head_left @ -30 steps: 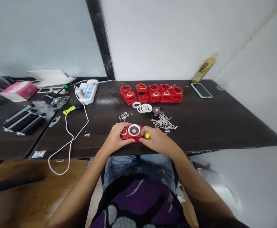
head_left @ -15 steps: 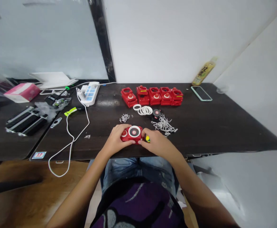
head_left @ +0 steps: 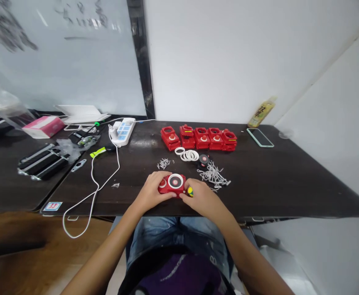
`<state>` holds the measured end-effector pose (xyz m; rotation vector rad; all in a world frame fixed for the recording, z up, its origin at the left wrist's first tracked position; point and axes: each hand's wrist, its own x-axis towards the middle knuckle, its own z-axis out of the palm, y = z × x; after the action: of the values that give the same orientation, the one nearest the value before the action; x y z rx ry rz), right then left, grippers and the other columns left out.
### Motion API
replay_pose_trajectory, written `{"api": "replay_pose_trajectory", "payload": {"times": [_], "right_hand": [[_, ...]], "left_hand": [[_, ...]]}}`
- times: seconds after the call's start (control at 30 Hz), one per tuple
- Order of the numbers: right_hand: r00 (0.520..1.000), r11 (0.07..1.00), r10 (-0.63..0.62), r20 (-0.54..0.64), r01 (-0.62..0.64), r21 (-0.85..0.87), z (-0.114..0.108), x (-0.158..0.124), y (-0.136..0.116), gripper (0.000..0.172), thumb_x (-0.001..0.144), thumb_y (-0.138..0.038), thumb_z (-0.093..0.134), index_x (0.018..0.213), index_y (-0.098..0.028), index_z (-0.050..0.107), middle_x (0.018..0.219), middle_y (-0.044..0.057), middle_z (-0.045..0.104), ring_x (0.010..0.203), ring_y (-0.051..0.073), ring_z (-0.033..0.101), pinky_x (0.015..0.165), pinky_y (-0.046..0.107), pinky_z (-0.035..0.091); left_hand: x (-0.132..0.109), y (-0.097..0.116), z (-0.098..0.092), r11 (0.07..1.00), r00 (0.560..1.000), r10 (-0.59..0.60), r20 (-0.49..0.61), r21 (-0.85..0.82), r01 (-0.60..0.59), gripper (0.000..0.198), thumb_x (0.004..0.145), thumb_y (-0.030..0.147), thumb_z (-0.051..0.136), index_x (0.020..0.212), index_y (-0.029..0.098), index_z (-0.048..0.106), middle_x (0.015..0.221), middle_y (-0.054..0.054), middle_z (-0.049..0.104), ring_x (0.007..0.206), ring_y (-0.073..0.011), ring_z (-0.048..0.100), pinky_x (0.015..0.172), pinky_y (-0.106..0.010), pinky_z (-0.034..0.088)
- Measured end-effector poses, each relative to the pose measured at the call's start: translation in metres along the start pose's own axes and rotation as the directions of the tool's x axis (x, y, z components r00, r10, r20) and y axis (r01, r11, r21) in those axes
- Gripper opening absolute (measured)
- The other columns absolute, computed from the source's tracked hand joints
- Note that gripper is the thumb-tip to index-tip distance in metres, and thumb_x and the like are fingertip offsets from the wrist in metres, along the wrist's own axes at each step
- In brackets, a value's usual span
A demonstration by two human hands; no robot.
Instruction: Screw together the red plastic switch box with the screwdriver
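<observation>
A red plastic housing (head_left: 172, 183) with a white ring on its face is being held near the front edge of the dark wooden tabletop (head_left: 268, 184). It is gripped from the left by the curled left hand (head_left: 151, 192). The right hand (head_left: 201, 199) is closed against its right end, beside a small yellow-green knob (head_left: 190, 191). Stacked red housings (head_left: 199, 138), white rings (head_left: 187, 155) and white plastic pins (head_left: 213, 177) are laid out beyond.

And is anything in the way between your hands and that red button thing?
No, nothing stands between them. The left hand and the right hand both touch the red plastic casing directly. A small yellow-green piece sits at its right edge, by the right hand's fingers.
</observation>
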<state>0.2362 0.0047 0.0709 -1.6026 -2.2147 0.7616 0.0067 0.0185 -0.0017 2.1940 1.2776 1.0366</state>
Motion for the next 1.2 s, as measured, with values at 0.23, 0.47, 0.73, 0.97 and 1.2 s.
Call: {"api": "replay_pose_trajectory", "payload": {"times": [0.23, 0.47, 0.73, 0.97, 1.2], "right_hand": [[0.998, 0.997, -0.055, 0.02, 0.056, -0.044, -0.0012, 0.0017, 0.0005, 0.007, 0.094, -0.021, 0.065, 0.087, -0.02, 0.065, 0.099, 0.008, 0.076, 0.096, 0.025, 0.068, 0.085, 0.035, 0.045], [0.999, 0.998, -0.047, -0.026, 0.045, -0.054, -0.0004, 0.0026, 0.0015, 0.006, 0.092, -0.022, 0.067, 0.089, -0.02, 0.062, 0.099, 0.007, 0.073, 0.093, 0.022, 0.067, 0.085, 0.033, 0.045], [0.999, 0.997, -0.039, 0.005, 0.039, -0.063, -0.0006, 0.0035, 0.0, 0.007, 0.094, -0.019, 0.064, 0.087, -0.02, 0.064, 0.097, 0.008, 0.075, 0.093, 0.023, 0.068, 0.084, 0.033, 0.044], [1.0, 0.999, -0.025, -0.009, 0.025, -0.041, -0.0031, 0.0018, -0.0007, 0.003, 0.093, -0.022, 0.064, 0.09, -0.021, 0.063, 0.097, 0.006, 0.074, 0.091, 0.022, 0.066, 0.082, 0.032, 0.044], [0.999, 0.997, -0.009, 0.032, 0.011, -0.07, -0.0057, 0.0011, -0.0039, 0.011, 0.095, -0.025, 0.063, 0.085, -0.021, 0.064, 0.093, 0.007, 0.076, 0.088, 0.022, 0.067, 0.079, 0.031, 0.042]], "left_hand": [[0.0003, 0.0008, -0.0013, 1.0, 1.0, 0.005, 0.004, -0.014, -0.005, 0.066, 0.08, 0.044, 0.09, 0.134, 0.026, 0.058, 0.131, -0.01, 0.07, 0.121, -0.0309, 0.064, 0.105, -0.048, 0.05], [0.0002, 0.0009, -0.002, 1.0, 1.0, -0.008, 0.001, -0.006, 0.008, 0.069, 0.079, 0.045, 0.091, 0.136, 0.026, 0.058, 0.132, -0.01, 0.069, 0.123, -0.0307, 0.064, 0.107, -0.048, 0.05], [0.0005, -0.0013, -0.0021, 1.0, 1.0, 0.002, 0.013, -0.002, -0.002, 0.072, 0.076, 0.049, 0.092, 0.135, 0.026, 0.058, 0.132, -0.009, 0.069, 0.121, -0.0304, 0.063, 0.106, -0.047, 0.049], [0.0003, -0.0004, -0.0038, 1.0, 1.0, -0.002, 0.01, -0.016, 0.002, 0.073, 0.077, 0.049, 0.092, 0.137, 0.026, 0.058, 0.134, -0.01, 0.069, 0.124, -0.0314, 0.063, 0.107, -0.048, 0.049], [0.0007, 0.0011, -0.0034, 1.0, 1.0, -0.01, 0.003, -0.005, 0.01, 0.072, 0.075, 0.047, 0.093, 0.135, 0.026, 0.059, 0.133, -0.009, 0.069, 0.123, -0.0316, 0.064, 0.107, -0.048, 0.05]]}}
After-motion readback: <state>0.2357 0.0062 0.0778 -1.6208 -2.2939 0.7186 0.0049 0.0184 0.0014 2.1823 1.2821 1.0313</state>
